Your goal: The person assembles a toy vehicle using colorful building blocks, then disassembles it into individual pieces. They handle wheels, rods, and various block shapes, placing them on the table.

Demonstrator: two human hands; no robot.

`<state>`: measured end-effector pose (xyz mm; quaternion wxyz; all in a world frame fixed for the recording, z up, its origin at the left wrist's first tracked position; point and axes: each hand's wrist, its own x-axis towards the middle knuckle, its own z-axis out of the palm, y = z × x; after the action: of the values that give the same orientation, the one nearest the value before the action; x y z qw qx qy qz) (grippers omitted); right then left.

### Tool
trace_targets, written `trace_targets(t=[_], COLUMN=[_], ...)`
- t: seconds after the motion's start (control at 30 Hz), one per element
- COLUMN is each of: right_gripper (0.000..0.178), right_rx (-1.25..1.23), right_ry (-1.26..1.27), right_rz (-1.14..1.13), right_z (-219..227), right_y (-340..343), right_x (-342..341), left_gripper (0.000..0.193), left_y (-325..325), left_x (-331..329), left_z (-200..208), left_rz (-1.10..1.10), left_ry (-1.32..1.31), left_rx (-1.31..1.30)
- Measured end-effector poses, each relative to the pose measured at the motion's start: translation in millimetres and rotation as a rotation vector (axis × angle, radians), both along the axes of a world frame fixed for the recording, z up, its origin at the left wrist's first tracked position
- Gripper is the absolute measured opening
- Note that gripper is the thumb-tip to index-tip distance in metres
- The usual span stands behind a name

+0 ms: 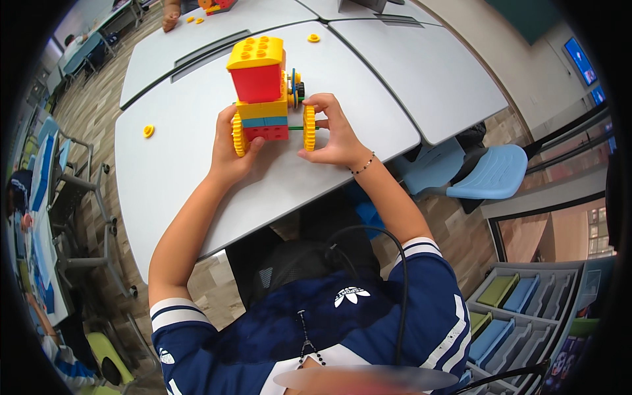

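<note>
A toy brick model [258, 82] stands upright on the white table in front of me, built of yellow, red and blue bricks with a studded yellow top. My left hand [232, 146] grips its lower left side, around a yellow gear wheel [239, 135] there, with the thumb on the red bottom brick. A thin green axle [295, 128] sticks out of the model's right side. At its end my right hand [334, 135] pinches another yellow gear wheel [309, 128] by the rim, apart from the bricks. Above it, a blue and yellow wheel assembly [294, 87] sits on the model's right.
Small round yellow pieces [149, 131] lie at the table's left, and another yellow piece [314, 38] lies at the back. Across the table, another person's hand [171, 18] rests near a red and orange toy [216, 6]. A light-blue chair [490, 172] stands right of the table.
</note>
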<state>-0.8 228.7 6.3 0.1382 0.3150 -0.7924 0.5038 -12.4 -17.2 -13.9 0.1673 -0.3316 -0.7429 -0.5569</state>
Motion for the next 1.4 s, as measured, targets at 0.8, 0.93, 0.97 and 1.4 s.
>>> trace_targets(t=[0.8, 0.93, 0.97, 1.4], right_gripper=[0.074, 0.073, 0.073, 0.077], right_rx=[0.012, 0.020, 0.017, -0.065], right_ry=[-0.083, -0.079, -0.079, -0.211], right_rz=[-0.113, -0.109, -0.108, -0.157], right_z=[-8, -8, -8, -15], right_y=[20, 20, 20, 30], right_x=[2, 2, 2, 1], left_gripper=[0.059, 0.058, 0.058, 0.058], left_y=[-10, -12, -12, -7], left_x=[-11, -12, -12, -9], left_z=[-9, -13, -13, -5], left_rz=[0.005, 0.021, 0.010, 0.015], left_ry=[-0.135, -0.132, -0.141, -0.030], left_rx=[0.129, 0.112, 0.113, -0.010])
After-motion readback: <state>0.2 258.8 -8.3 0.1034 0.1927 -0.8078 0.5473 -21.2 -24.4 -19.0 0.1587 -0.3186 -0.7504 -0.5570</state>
